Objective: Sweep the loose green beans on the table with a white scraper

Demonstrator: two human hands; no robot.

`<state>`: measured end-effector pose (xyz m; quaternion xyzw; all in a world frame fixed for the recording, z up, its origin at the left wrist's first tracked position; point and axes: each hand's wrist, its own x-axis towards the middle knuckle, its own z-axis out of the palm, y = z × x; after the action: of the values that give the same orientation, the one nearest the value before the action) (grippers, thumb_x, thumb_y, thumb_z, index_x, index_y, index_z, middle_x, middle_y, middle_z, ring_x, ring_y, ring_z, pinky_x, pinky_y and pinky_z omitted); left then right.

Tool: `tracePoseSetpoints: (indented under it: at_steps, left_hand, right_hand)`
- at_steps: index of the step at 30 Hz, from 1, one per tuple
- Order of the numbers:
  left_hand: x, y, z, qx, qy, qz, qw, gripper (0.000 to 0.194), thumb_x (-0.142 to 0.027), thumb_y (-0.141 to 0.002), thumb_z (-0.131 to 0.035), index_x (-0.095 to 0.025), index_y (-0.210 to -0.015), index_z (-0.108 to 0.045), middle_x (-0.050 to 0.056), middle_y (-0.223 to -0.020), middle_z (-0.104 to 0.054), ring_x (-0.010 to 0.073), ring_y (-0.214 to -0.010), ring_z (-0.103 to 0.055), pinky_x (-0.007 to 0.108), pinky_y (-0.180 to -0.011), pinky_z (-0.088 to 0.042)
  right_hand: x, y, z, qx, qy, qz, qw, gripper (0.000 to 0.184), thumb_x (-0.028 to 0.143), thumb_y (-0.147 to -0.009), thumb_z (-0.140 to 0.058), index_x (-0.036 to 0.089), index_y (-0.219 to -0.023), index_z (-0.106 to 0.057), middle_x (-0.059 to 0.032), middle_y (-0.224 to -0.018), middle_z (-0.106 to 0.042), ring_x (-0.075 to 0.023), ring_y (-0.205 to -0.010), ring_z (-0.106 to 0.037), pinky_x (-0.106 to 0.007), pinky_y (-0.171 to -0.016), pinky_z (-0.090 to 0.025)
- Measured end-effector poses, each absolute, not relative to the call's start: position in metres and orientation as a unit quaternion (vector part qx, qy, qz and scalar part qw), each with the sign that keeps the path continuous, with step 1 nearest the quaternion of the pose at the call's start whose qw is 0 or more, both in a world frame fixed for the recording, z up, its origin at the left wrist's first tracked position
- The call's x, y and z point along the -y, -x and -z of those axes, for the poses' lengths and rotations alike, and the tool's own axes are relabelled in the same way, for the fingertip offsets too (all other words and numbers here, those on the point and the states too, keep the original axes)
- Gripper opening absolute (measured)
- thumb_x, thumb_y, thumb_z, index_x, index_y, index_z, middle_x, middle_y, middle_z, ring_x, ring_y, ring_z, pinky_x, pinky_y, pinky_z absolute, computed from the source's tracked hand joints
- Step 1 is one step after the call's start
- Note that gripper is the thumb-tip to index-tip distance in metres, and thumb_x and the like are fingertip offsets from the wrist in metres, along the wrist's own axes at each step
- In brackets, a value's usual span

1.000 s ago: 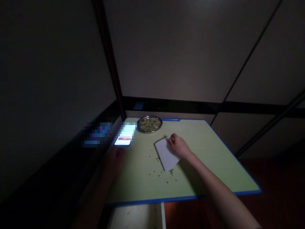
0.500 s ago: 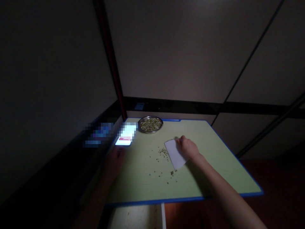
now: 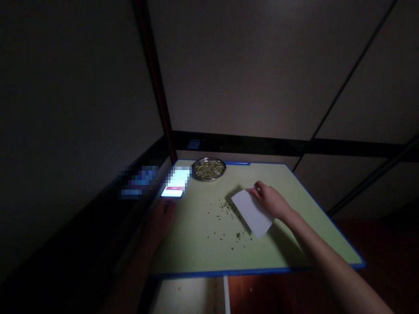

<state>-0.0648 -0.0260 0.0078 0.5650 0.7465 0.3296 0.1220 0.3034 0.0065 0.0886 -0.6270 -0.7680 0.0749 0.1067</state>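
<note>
My right hand point(image 3: 270, 199) pinches the top edge of a stiff sheet of white paper point(image 3: 253, 213). The sheet is tilted, and a shadow falls on the table beside it. Just left of it, small greenish beans or seeds point(image 3: 228, 206) are scattered on the pale green table point(image 3: 190, 244), with a small clump point(image 3: 238, 235) nearer me. In dim light at the table's left side, my left hand point(image 3: 162, 216) has its fingers curled; whether it holds anything is hidden. A lit phone point(image 3: 176, 183), partly pixelated, lies just beyond that hand.
A round metal plate point(image 3: 194, 175) at the back left bears many more of the small beans or seeds. Panelled walls point(image 3: 235, 87) rise behind and to the left. Blue edging point(image 3: 196, 274) borders the table, and an open drawer point(image 3: 193, 296) juts out below its front.
My right hand has moved right with the white paper, uncovering scattered beans or seeds, and the paper has since come up at a tilt. My left hand has stayed by the phone.
</note>
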Motion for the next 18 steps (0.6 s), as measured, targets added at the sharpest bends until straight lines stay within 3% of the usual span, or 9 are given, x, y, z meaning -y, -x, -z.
tracePoseSetpoints:
  at_steps: [9,18]
  left_hand:
    - [0.029,0.062,-0.011,-0.741,-0.566,-0.341,0.117,0.036,-0.043,-0.09,-0.039,-0.019,-0.095,-0.064,0.008,-0.09,-0.072,0.022,-0.084,-0.066,0.029,-0.072,-0.048]
    - [0.029,0.062,-0.011,-0.748,-0.564,-0.329,0.12,0.035,-0.042,-0.089,-0.04,-0.018,-0.097,-0.064,0.009,-0.09,-0.072,0.0225,-0.084,-0.066,0.029,-0.072,-0.047]
  right_hand:
    - [0.054,-0.296,-0.113,0.88,0.474,-0.035,0.01,0.039,0.052,-0.1,-0.035,0.02,-0.102,-0.058,-0.0094,-0.084,-0.074,-0.0224,-0.071,-0.067,-0.029,-0.059,-0.033]
    - [0.057,-0.305,-0.098,0.902,0.43,-0.013,0.023,0.048,0.057,-0.1,-0.032,0.018,-0.097,-0.06,-0.0081,-0.072,-0.072,-0.0213,-0.061,-0.065,-0.031,-0.056,-0.032]
